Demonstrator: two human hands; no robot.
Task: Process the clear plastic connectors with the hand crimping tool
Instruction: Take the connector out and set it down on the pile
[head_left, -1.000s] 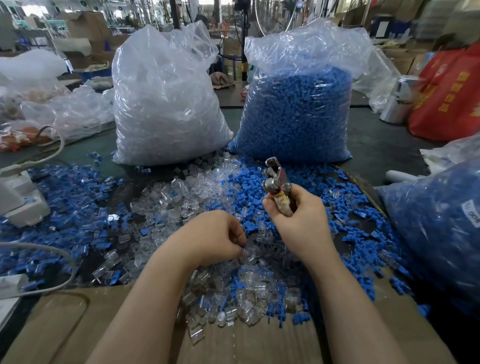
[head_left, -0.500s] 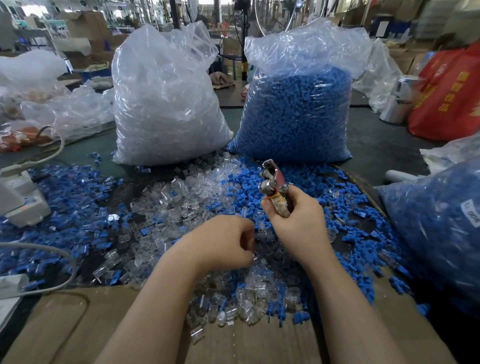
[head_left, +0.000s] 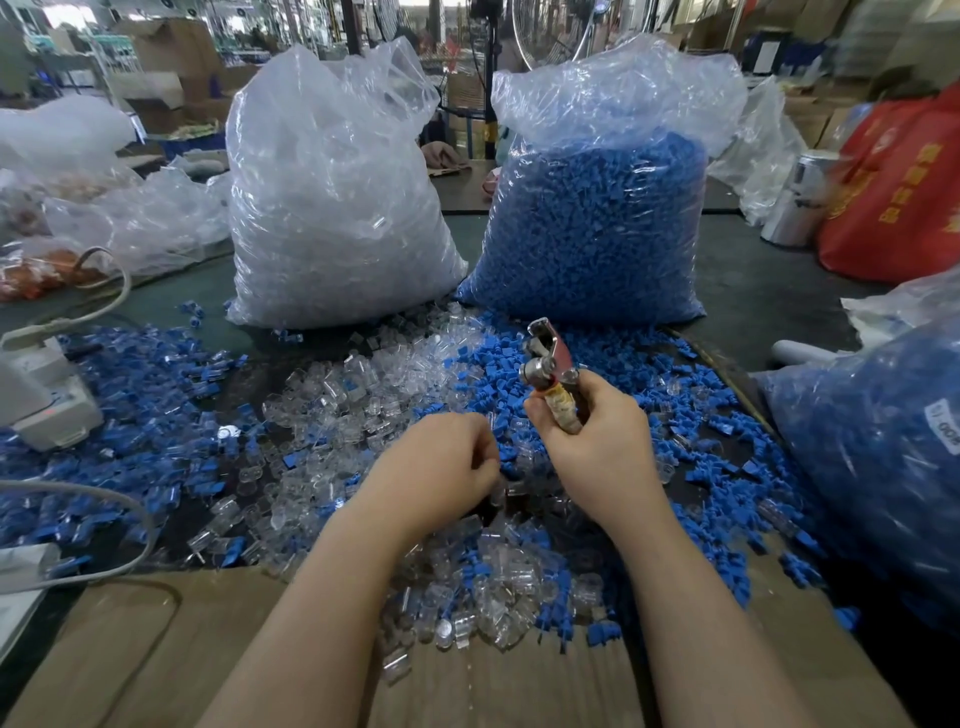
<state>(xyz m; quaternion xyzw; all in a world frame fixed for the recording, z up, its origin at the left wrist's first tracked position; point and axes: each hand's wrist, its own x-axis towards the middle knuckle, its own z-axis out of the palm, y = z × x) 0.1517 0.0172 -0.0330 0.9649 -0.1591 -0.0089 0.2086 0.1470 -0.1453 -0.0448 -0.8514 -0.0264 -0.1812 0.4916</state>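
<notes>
My right hand (head_left: 597, 452) grips the hand crimping tool (head_left: 548, 371) by its tape-wrapped handles, metal head tilted up and left. My left hand (head_left: 441, 467) sits just left of it over the pile, fingers curled toward the palm; what they hold is hidden. Loose clear plastic connectors (head_left: 332, 410) lie heaped on the table, mixed with blue plastic pieces (head_left: 639, 374). More clear connectors (head_left: 493, 587) lie under and between my wrists.
A big bag of clear parts (head_left: 332, 197) and a big bag of blue parts (head_left: 597, 223) stand behind the pile. Another blue-filled bag (head_left: 878, 467) leans at the right. A white device with cables (head_left: 41, 400) is at the left. Cardboard (head_left: 156, 649) covers the near edge.
My left hand has moved up and right, closer to the tool, with fingers curled tighter. The right hand and tool have shifted slightly left.
</notes>
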